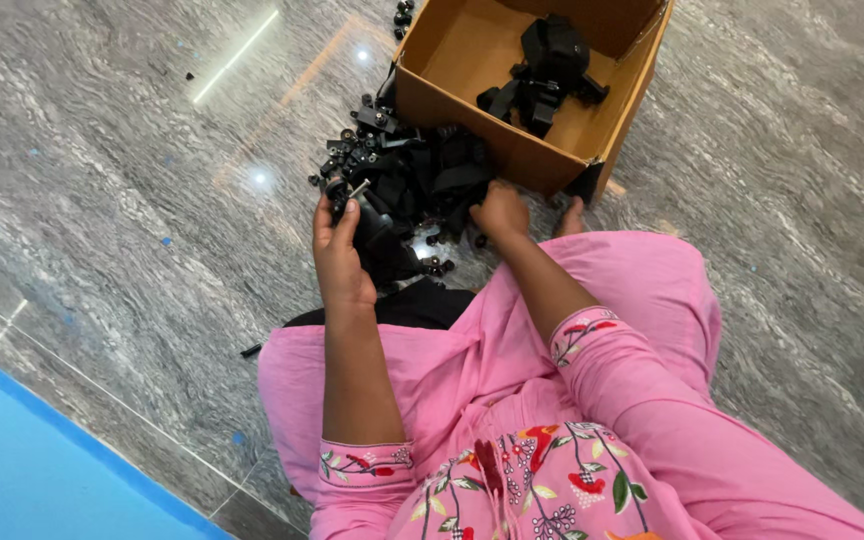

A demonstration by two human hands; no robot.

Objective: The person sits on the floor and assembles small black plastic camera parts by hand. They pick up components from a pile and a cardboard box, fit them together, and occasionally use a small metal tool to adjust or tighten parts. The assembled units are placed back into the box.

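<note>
Sitting over pink knees, you are gripping a black part in your left hand while your right hand, fingers curled, is digging into the heap of black parts, likely scattering small pieces across the floor.

The room is bright, and the light comes from above. The shiny grey floor shows it like a mirror: one long white streak and a few small white spots of glare near the cardboard box. Shadows are soft and short. The pile of black parts is so dark that its shapes are hard to tell apart. The picture looks a bit soft all over, and the pink clothes at the bottom look stretched and big.
</note>
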